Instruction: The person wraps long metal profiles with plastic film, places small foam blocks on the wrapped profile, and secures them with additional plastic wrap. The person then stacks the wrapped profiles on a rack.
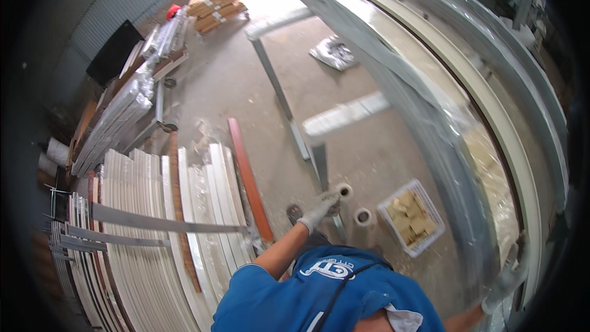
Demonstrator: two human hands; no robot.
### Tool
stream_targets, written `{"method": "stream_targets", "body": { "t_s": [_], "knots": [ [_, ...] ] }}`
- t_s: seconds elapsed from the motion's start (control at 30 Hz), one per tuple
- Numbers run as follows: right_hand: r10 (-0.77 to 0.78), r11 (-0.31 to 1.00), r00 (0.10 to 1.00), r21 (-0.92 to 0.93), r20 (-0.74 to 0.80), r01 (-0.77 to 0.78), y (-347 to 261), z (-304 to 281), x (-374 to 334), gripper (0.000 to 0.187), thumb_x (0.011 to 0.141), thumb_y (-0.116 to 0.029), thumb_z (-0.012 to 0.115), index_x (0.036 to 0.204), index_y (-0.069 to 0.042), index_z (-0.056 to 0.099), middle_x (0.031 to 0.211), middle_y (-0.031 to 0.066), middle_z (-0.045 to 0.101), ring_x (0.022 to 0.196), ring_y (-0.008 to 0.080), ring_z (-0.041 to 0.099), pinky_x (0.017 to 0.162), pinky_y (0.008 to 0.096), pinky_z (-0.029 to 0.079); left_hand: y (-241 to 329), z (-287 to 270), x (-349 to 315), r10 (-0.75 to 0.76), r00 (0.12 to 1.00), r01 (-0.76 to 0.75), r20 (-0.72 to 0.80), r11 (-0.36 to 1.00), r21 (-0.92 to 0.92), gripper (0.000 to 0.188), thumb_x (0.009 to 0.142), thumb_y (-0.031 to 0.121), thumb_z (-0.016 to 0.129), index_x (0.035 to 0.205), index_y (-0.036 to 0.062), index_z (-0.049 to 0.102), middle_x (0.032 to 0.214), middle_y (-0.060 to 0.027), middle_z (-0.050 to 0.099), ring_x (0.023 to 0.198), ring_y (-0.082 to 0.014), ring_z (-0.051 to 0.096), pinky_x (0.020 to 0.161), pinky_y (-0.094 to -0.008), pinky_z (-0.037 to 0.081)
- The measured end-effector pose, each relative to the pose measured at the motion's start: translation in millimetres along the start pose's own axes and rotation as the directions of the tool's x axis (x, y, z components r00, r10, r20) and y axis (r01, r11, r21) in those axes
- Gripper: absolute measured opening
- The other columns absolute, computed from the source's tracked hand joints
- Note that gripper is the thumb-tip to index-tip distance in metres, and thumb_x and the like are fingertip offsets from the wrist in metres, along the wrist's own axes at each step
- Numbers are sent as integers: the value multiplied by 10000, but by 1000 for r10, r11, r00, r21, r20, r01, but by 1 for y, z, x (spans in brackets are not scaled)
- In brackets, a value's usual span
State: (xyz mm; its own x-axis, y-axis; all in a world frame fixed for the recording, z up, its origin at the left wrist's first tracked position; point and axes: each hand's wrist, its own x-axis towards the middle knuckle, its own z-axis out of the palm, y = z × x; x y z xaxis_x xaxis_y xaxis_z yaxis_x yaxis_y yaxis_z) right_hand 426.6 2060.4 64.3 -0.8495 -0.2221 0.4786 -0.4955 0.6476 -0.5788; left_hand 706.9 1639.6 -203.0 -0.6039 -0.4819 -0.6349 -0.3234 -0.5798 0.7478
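My left hand [319,210], in a pale glove, is low in front of my body beside a roll with a hollow core [345,192]. Its fingers are partly hidden, and whether it grips the roll is unclear. My right hand [507,281], also gloved, is at the lower right with its fingers stretched out along a long cream profile [521,166]. Grey lengths wrapped in clear film [424,129] lie beside that profile, on a rack with padded arms [347,114].
A second roll [363,216] and a white crate of yellowish pieces [386,214] stand on the floor. Many pale strips [138,221] are stacked at left, by a reddish-brown bar [249,178]. Farther off are wrapped bundles [117,120], brown boards [215,6] and crumpled plastic [332,52].
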Motion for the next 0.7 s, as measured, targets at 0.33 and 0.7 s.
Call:
{"method": "stream_targets", "body": {
  "t_s": [0.33,0.7],
  "knots": [
    [-473,873,843,263,257,410,-295,331,10,234,907,-133,727,1108,-13,715,1059,177,725,963,357,706,837,396,557,138,-266,-6,214,938,-207,-273,977,52,441,1038,370,628,1264,-8,622,1156,-153,706,1062,-257,699,922,-398,578],
    [-415,908,822,227,390,351,-366,480,15,233,873,-275,774,1034,-109,746,988,114,731,836,318,694,739,410,547,246,-310,100,214,976,-209,-33,972,109,423,1034,353,637,1222,-25,618,1122,-186,699,974,-274,721,886,-402,603]
  ]
}}
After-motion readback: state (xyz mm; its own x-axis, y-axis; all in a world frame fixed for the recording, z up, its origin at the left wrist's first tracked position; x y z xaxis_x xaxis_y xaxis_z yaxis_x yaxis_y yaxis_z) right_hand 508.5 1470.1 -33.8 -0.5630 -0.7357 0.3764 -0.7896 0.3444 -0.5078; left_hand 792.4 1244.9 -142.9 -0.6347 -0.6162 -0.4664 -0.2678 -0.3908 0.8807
